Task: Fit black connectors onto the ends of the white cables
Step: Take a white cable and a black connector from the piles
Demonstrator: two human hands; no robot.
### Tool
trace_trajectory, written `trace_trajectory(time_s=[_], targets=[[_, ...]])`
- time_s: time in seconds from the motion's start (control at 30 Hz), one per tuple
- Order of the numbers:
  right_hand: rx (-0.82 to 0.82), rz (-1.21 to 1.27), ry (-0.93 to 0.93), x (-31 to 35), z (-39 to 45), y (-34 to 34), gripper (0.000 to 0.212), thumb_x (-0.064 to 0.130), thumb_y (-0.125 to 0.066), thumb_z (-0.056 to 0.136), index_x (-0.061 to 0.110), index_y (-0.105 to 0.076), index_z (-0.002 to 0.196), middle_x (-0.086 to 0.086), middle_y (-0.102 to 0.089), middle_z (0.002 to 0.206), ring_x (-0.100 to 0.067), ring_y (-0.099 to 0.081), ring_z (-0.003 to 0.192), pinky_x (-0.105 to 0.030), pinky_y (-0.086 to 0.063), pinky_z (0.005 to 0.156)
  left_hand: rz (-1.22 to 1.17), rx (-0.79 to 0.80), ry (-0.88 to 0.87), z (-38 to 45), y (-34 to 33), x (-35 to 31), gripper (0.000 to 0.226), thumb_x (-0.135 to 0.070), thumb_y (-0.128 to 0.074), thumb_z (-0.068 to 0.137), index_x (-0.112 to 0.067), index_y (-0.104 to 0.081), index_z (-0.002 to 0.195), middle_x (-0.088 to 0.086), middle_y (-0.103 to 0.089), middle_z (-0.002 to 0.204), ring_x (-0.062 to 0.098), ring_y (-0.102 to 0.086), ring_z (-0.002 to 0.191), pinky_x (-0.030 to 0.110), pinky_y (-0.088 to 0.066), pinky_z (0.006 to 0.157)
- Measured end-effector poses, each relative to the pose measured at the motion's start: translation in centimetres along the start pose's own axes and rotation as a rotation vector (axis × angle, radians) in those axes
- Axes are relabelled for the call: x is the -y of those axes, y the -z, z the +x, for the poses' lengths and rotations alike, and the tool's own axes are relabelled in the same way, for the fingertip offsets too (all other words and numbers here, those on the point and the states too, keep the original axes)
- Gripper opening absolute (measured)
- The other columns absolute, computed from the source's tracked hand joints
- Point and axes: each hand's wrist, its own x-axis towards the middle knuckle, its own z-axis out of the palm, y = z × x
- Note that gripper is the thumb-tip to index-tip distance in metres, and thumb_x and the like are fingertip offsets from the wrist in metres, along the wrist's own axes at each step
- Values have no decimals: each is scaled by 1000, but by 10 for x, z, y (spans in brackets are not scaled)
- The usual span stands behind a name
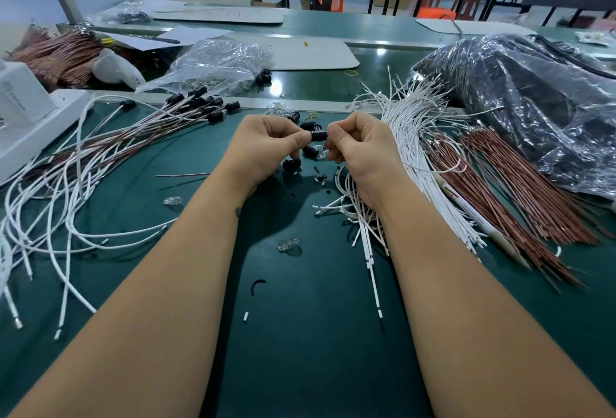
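A clear plastic bag point(216, 62) lies at the back of the green table point(300, 334), a bundle of brown wires point(520, 190) at right, beside a dark plastic bag point(533, 100).

Open green desk point(320, 334) lies between the forearms, dotted only with a glass bulb point(288, 245) and scraps. White cables point(420, 150) crowd the right flank, finished leads point(110, 150) the left, loose black connectors point(293, 162) just ahead.

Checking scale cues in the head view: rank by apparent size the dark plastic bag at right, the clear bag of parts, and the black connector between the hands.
1. Dark plastic bag
2. Clear bag of parts
3. Black connector, pinched by left hand and right hand
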Motion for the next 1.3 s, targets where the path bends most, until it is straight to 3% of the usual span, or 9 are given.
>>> trace_trajectory(time_s=[0.1, 0.2, 0.6, 0.83, 1.0, 1.1, 1.3], targets=[[-10, -5, 21, 1, -1, -1, 20, 5, -60, 93, 13, -58, 75, -1, -62, 65, -5, -57, 52, -16, -47, 55, -57, -3, 51, 1, 0, -2, 15, -14, -72, 85, -13, -70, 70, -10, -49, 46, 3, -38, 44, 14, -32, 47], [-13, 8, 33, 2, -1, -1, 19, 6, -60, 94, 13, -58, 77, -1, -62, 67, -3, -59, 54, -18, -50, 59, -89, 4, 85, 2, 3, -3, 17, -16, -70, 86, -13, -69, 70, -13, -43, 43, 3, -33, 42, 14, -28, 43], [1, 43, 5, 1, -2, -2, 20, 7, -58, 95, 13, -55, 76, -3, -61, 67, -9, -57, 55, -21, -50, 60, -157, 17, 94, 2, -4, -4, 24, -11, -69, 87, -14, -61, 64, -14, -43, 42, 1, -31, 39, 13, -28, 40], [-4, 36, 6, 5, -4, -4, 21, 6, -56, 96, 11, -52, 76, -4, -58, 67, -9, -54, 54, -23, -51, 61, -203, 33, 132, 1, -6, -6, 25, -12, -68, 88, -14, -58, 65, -8, -39, 44, 7, -26, 42, 20, -21, 42], [-54, 55, -36, 7, -4, -6, 13, 9, -59, 92, 13, -57, 80, 1, -60, 68, -5, -56, 53, -18, -47, 57, -146, -29, 105, 1, -8, -7, 20, -16, -69, 88, -12, -63, 69, -16, -43, 40, 1, -35, 38, 10, -30, 42], [-85, 99, -44, 7, -4, -6, 11, 8, -62, 90, 14, -59, 81, 3, -60, 66, -3, -55, 52, -16, -46, 54, -129, -22, 110, 1, -7, -6, 18, -19, -69, 88, -13, -67, 71, -16, -41, 40, 2, -33, 39, 11, -30, 42], [-139, 335, -61, 8, -3, -1, 14, 3, -57, 92, 14, -59, 83, 5, -53, 57, -7, -46, 51, -18, -40, 48, -120, -50, 94, 0, -1, -4, 11, -18, -66, 90, -13, -69, 80, -19, -51, 42, -5, -45, 41, 5, -33, 46]])
